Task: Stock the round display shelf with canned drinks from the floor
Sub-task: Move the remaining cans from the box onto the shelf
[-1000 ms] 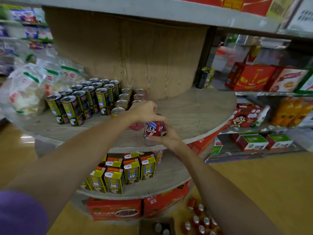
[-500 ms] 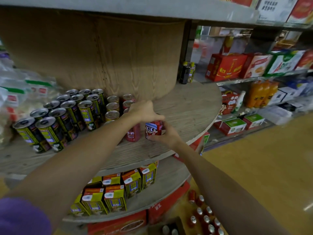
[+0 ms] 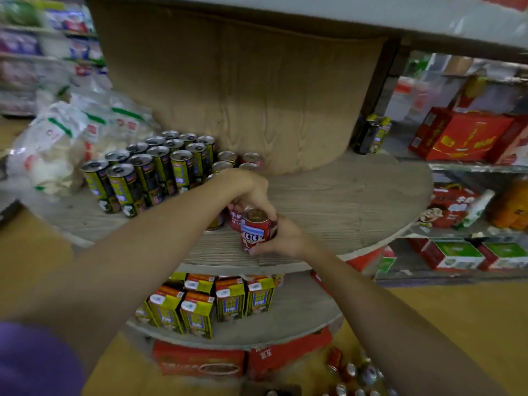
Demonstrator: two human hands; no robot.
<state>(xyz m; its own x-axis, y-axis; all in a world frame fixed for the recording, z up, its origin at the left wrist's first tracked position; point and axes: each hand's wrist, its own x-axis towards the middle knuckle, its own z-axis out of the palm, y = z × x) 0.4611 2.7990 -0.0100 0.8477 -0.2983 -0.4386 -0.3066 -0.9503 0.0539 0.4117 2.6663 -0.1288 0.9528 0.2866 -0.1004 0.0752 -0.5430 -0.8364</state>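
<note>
Red can (image 3: pixel 255 230) upright at frame centre on round shelf (image 3: pixel 357 201), beside second red can (image 3: pixel 235 220). Right hand (image 3: pixel 281 238) fingers wrapped round it; left hand (image 3: pixel 248 191) fingers curled over its rim. Advice: slide flush against neighbour, label outward, then release.

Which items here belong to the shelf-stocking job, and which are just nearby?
Job: red cartoon can, held by left hand and right hand; round wooden shelf; cans on floor.
Nearby: yellow-black cans; juice cartons; white bags; red boxes.
</note>
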